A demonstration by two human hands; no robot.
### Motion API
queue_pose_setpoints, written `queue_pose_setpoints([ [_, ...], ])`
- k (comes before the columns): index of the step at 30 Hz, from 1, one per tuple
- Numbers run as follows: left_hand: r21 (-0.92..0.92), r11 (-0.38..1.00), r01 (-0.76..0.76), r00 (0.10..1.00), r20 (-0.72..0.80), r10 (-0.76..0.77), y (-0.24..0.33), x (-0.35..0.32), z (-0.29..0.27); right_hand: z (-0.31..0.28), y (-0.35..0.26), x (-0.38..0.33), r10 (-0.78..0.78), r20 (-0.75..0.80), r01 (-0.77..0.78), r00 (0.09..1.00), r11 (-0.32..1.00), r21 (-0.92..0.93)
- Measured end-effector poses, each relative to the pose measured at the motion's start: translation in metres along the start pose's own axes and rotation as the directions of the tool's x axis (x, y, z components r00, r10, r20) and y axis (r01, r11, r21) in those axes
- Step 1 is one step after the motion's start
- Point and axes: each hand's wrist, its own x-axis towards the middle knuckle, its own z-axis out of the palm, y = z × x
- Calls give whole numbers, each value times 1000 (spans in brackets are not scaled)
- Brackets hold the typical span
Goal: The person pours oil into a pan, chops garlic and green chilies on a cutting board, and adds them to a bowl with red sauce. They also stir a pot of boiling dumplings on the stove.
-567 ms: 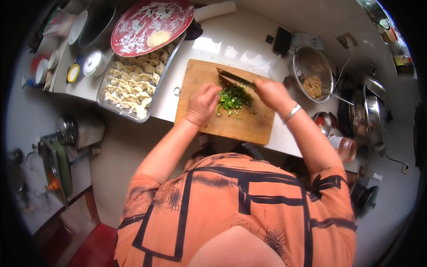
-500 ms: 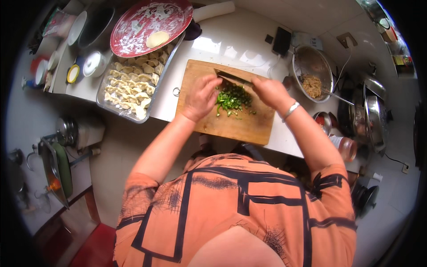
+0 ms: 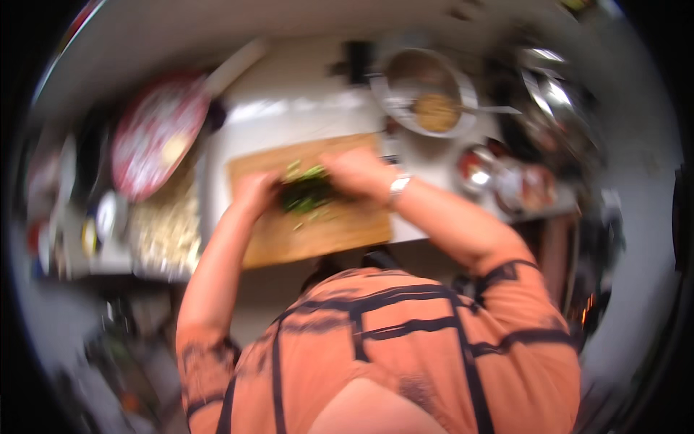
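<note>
With the left hand (image 3: 254, 192) curled on the greens (image 3: 305, 194) mid-board (image 3: 318, 231) on the bench (image 3: 289, 116), and the right hand (image 3: 356, 173) seemingly closed on a blurred knife, chopping goes best with fingertips tucked and the pile bunched.

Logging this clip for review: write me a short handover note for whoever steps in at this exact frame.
Left hand: on the chopped greens, bunching them; grip unclear through blur.
Right hand: over the greens from the other side; the knife cannot be made out in the blur.
Greens lie mid wooden cutting board; tray of dumplings to its left, metal bowl behind right.
Done: greens partly cut, bits scattered.
Left: I cannot tell how fine they are.
</note>
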Motion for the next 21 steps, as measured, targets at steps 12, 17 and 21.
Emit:
queue_pose_setpoints([
  [12, 177, 955, -238, 963, 171, 209, 16, 2, -29, 31, -29, -70, 95, -212, -45, 973, 972, 230],
  [17, 221, 951, -216, 966, 190, 175, 41, 21, -44, 16, -29, -74, 159, -178, -112, 971, 962, 250],
  [21, 290, 926, -243, 969, 119, 217, 80, 37, -71, 12, -12, -93, 222, -266, -114, 938, 922, 369],
])
